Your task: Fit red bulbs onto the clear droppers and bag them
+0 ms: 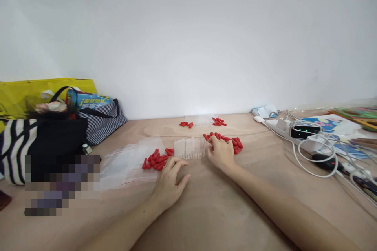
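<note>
One half-open L hand, lower ctr of frame, empty, beside red bits; R hand, right of ctr, curled btwn sticks & red pile, can't tell if gripping smth.

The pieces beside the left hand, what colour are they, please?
The pieces are red, seen best in the head view.

Surface open lower centre, between left hand and right hand. White cables obstruct right; bags crowd left.
</note>
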